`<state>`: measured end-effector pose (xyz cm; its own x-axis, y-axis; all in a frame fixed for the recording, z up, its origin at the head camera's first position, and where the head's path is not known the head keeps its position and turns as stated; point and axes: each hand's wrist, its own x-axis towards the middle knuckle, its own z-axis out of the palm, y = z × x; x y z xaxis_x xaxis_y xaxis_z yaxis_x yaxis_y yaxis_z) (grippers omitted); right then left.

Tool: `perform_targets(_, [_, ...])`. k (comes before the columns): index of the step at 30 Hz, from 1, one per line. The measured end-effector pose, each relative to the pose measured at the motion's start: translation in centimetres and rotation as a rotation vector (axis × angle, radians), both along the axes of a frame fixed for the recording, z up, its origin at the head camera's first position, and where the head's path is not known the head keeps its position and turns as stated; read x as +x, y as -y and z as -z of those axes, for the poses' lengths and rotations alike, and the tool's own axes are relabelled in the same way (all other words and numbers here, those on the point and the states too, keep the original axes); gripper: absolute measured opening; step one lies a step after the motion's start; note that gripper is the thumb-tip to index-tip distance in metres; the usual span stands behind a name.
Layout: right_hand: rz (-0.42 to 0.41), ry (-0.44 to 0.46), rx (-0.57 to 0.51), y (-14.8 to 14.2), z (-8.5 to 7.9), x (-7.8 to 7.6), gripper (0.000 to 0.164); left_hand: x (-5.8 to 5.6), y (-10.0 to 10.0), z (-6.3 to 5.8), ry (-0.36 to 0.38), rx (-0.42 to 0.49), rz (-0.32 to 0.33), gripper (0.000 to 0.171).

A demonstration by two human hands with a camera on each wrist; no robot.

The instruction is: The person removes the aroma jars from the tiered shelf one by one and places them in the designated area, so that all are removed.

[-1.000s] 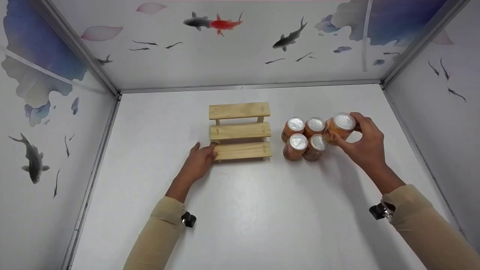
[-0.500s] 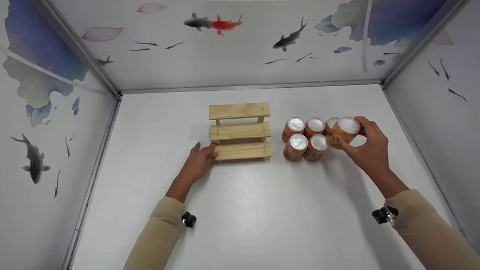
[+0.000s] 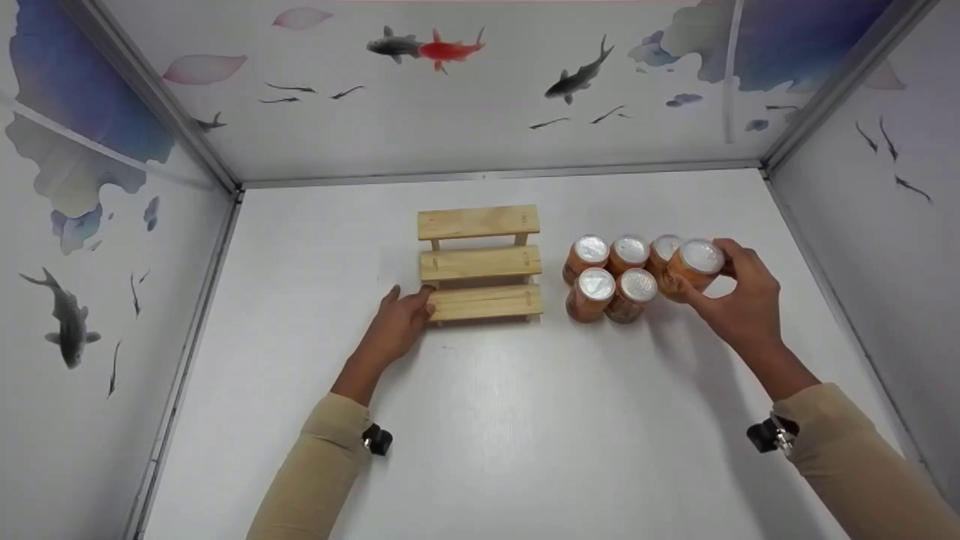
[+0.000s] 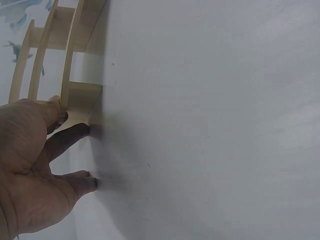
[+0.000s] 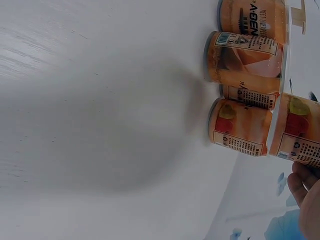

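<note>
My right hand [image 3: 739, 296] grips an orange printed can [image 3: 694, 270] with a silvery top, thumb on its near left side and fingers at the far right. In the right wrist view this held can [image 5: 300, 132] sits higher than the standing cans, its lower rim level with the top of one can [image 5: 242, 127]. Several matching cans [image 3: 628, 294] stand upright in a close group just left of it. My left hand [image 3: 397, 322] pinches the left end of the lowest board on a three-step wooden rack [image 3: 484, 301]; the left wrist view shows the thumb against the board [image 4: 70, 65].
White panels decorated with fish and lotus leaves enclose the white table [image 3: 495, 435] at the left, back [image 3: 480, 127] and right. The rack stands left of the cans, with a narrow gap between. A small black device [image 3: 769, 433] is worn at the right wrist.
My right hand has moved right and slightly nearer with the held can, uncovering another can at the back right of the group. The left hand and the rack stay put.
</note>
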<state>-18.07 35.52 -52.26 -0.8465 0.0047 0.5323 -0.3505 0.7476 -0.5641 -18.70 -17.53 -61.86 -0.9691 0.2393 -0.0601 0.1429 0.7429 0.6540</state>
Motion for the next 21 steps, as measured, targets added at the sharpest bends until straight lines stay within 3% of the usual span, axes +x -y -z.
perform_targets(5, [0.009,0.014,-0.008,-0.1,0.5,0.2,0.071,-0.7,0.2,1.6,0.002,0.010,-0.008,0.057])
perform_targets(15, [-0.004,0.038,-0.005,-0.1,1.6,0.3,0.070,-1.3,0.7,2.5,0.045,-0.002,-0.010,0.053])
perform_targets(21, [-0.006,0.057,-0.004,-0.1,2.5,0.4,0.072,-1.4,0.9,3.2,0.020,0.002,0.000,0.056])
